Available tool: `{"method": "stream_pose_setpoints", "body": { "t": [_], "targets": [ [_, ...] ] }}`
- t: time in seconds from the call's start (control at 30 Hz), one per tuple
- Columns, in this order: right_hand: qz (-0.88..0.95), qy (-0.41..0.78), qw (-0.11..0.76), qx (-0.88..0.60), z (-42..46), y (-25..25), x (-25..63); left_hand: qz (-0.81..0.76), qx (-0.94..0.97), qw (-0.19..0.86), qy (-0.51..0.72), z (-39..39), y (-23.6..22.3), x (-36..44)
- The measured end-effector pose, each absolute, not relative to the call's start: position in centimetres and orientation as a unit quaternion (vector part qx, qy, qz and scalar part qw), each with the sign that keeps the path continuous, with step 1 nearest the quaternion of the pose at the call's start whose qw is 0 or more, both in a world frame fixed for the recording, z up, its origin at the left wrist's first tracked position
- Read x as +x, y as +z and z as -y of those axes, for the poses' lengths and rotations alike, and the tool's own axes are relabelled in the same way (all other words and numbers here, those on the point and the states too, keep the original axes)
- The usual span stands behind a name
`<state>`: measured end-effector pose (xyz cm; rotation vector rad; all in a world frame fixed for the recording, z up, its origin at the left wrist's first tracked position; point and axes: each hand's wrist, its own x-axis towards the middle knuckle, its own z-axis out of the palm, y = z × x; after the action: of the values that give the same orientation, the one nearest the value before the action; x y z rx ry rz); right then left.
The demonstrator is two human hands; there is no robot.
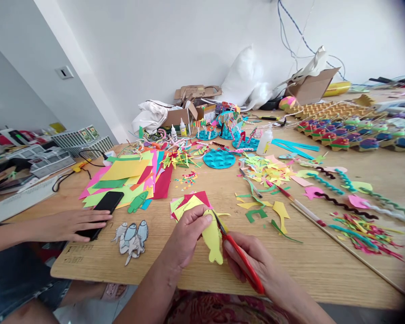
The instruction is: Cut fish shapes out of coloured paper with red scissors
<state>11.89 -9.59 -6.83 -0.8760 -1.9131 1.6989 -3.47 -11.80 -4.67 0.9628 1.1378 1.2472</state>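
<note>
My left hand [186, 236] pinches a yellow paper fish shape [212, 239] above the near edge of the wooden table [324, 265]. My right hand [253, 263] is closed around red-handled scissors [238, 252], whose blades meet the paper's upper right edge. Yellow and green offcuts [273, 213] lie just beyond the paper.
Another person's hand [72, 223] rests on a black phone [103, 209] at the left. Grey paper fish cutouts [132, 236] lie near it. Stacked coloured paper [128, 177], a blue disc [219, 159], a glue bottle [265, 141], pipe cleaners [344, 204] and painted egg-carton pieces [354, 135] cover the table.
</note>
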Motion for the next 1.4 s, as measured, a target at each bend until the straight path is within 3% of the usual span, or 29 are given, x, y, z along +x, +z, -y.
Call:
{"method": "stream_pose_setpoints", "body": {
  "t": [1.4],
  "targets": [
    [0.666, 0.654, 0.196, -0.301, 10.0, -7.0, 12.8, -0.442, 0.442, 0.661, 0.414, 11.4, -4.1, -5.0]
  ]
}}
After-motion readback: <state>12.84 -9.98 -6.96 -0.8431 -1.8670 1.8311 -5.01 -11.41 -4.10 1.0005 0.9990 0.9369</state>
